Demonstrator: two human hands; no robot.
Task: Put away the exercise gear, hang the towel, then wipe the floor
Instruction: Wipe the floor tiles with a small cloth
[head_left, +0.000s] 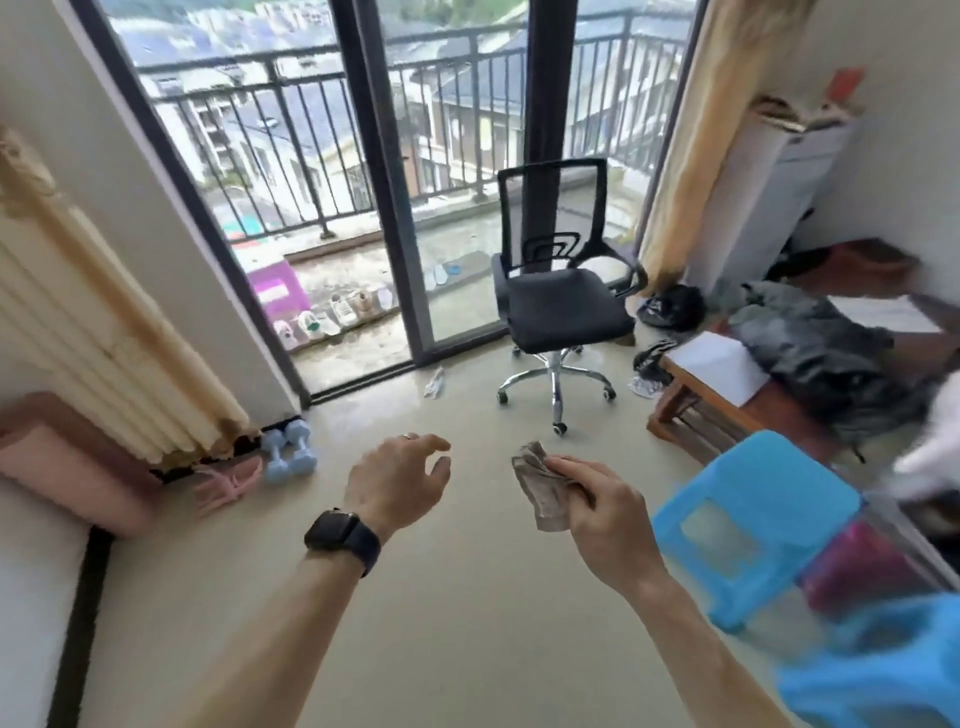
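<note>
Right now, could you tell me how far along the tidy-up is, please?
Looks done: the dumbbells stand together on the floor at the foot of the curtain. In hand: the right hand grips a crumpled rag; the left hand is open and holds nothing. Left: wiping the floor; the rag is held above it. No hung towel is in view.

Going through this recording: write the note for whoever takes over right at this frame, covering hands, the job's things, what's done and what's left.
Left hand: open, empty, above the floor. Right hand: grips a crumpled grey cloth.
Two light-blue dumbbells sit on the floor by the curtain foot, a pink item beside them.
Done: gear looks gathered there; no hung towel is in view, so cannot confirm.
Left: likely wiping the floor; a white scrap lies near the balcony door.
</note>
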